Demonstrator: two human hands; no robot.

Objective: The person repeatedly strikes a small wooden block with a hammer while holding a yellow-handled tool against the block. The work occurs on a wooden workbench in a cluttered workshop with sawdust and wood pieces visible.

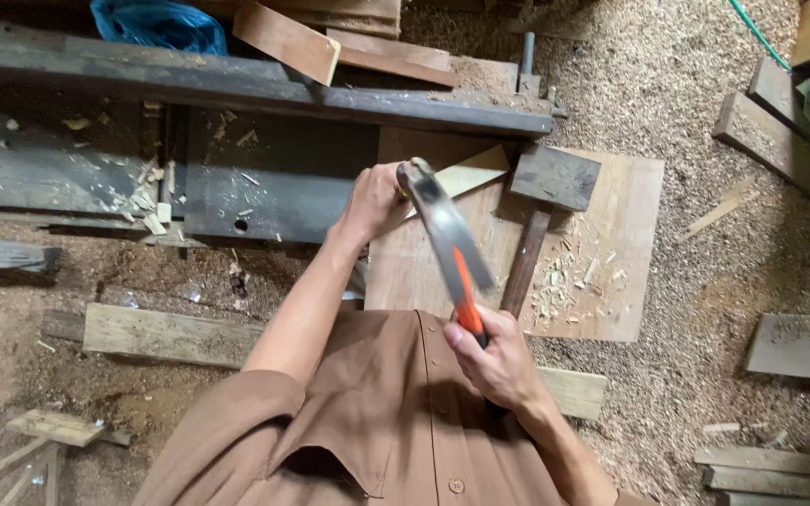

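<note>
R hand (491,361) is fisted on the hammer (447,245) at its orange grip, head up over the board (611,234). L hand (372,201) pinches sth small near the head, can't tell what. Prob top-heavy and stiff, so hold low on the grip.

You are wearing a brown button-front shirt (396,422) with short sleeves; small matching buttons are running down its placket, and your forearms and both hands are showing bare.

Two hands: left hand (374,201) at 12 o'clock, right hand (491,361) at 5. One hammer (447,242). One wooden mallet (546,201) at 1. One board (611,253). One blue bag (157,23) at 11.
</note>
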